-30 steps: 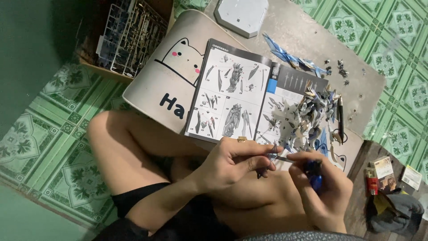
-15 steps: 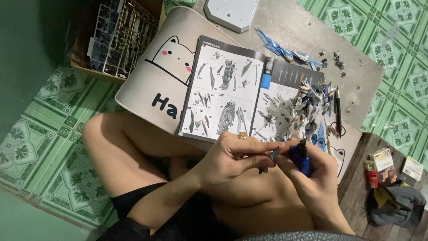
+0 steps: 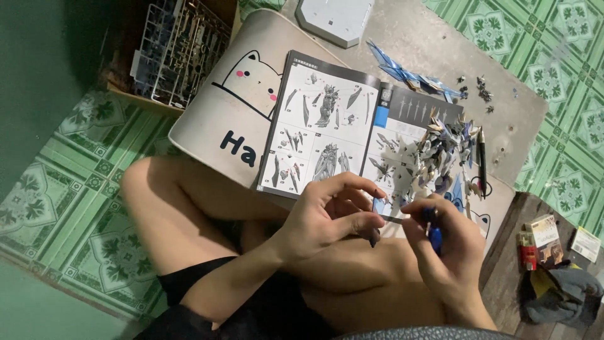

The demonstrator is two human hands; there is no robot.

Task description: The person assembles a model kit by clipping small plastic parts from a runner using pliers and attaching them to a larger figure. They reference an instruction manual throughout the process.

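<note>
**Fine work on a small model part, held above the lap**

The fingers of the left hand (image 3: 327,217) are closed in a pinch on a small, thin, pale model part (image 3: 382,211), thumb beneath and forefinger curled over it. The part sits between the two hands, just beyond the near edge of the desk (image 3: 402,56). The right hand (image 3: 447,242), at 3 o'clock from the left, is closed around a blue-handled hobby tool (image 3: 433,230), whose tip appears to meet the part; the exact contact is too small to tell.

At 12 o'clock from the hands an open instruction booklet (image 3: 327,132) lies on a beige cat-print desk mat (image 3: 233,107). At 1 o'clock stands a partly built white-and-blue robot model (image 3: 440,154), with a black pen-like tool (image 3: 482,160) just beside it. Further out at 12 o'clock lie loose blue wing pieces (image 3: 402,72) and a white hexagonal display base (image 3: 336,19); at 10 o'clock a box holds plastic parts runners (image 3: 176,53). Small boxes (image 3: 544,236) rest on the floor at 3 o'clock.

Judged from this view, the step goes best with the part held firmly, both hands braced together, and the tool worked in short, light strokes away from the fingers, so the thin piece neither bends nor slips.
</note>
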